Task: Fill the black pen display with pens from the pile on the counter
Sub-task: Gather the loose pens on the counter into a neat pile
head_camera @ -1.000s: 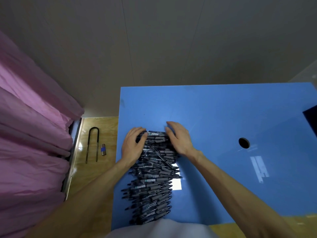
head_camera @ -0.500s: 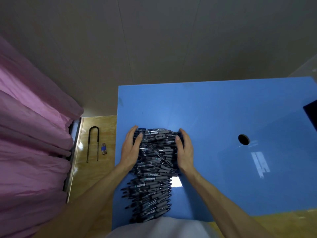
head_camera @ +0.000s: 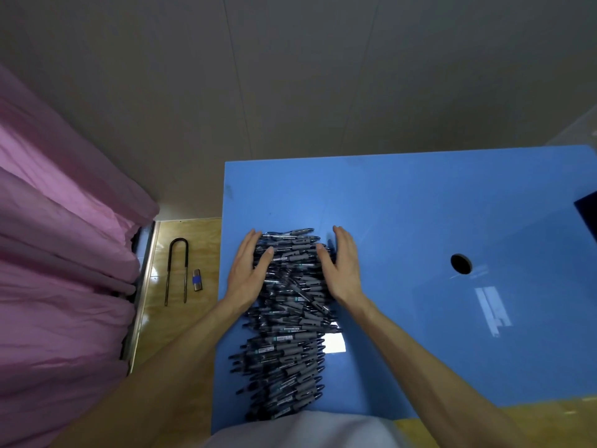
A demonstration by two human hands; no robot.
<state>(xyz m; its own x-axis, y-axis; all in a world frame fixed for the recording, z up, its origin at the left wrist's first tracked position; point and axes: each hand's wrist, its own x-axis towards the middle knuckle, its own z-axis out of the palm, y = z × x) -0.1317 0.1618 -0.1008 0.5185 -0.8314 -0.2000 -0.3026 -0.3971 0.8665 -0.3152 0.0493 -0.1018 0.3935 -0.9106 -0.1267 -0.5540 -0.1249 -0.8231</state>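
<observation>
Hands flanked the pens [head_camera: 287, 305] at frame centre on the counter [head_camera: 420, 205]: left hand [head_camera: 248, 273] and right hand [head_camera: 342, 270] flat-fingered, pressing the pile's sides, grasping nothing.

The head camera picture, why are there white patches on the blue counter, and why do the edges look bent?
Head view: the white patches are glare from overhead light on the glossy blue counter, one beside the pen pile, one streaky at right. Head view: the wide-angle lens bows the counter's edges. Head view: both the left hand and the right hand look sharp.
</observation>
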